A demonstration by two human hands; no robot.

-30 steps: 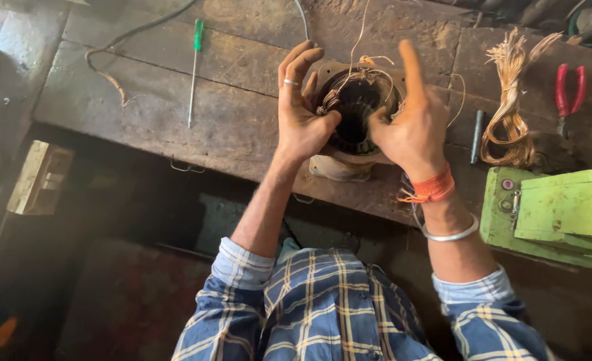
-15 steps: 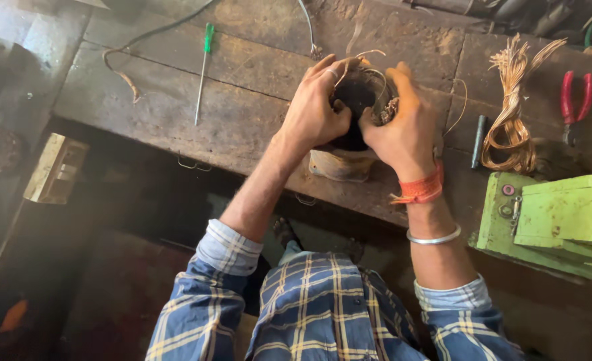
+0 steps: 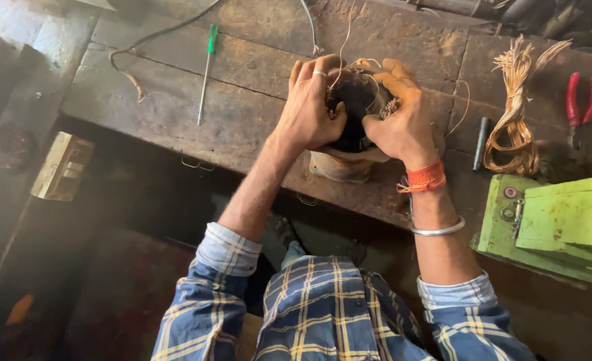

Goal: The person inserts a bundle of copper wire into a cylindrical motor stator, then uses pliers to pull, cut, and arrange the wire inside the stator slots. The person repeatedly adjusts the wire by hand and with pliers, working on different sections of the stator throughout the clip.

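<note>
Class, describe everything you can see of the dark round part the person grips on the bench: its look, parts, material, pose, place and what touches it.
The dark round part looks like a ring-shaped metal core with a deep black hollow, wound with thin copper-coloured wires that loop over its rim and trail up the bench. It sits upright on a pale cylindrical base near the front edge of the worn wooden bench. The left hand clasps its left side, the right hand its right; both cover much of it, so its outer wall is mostly hidden.

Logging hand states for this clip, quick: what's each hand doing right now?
Left hand: closed around the left side of the dark round motor winding.
Right hand: closed on the winding's right side, fingers curled over its copper wires.
</note>
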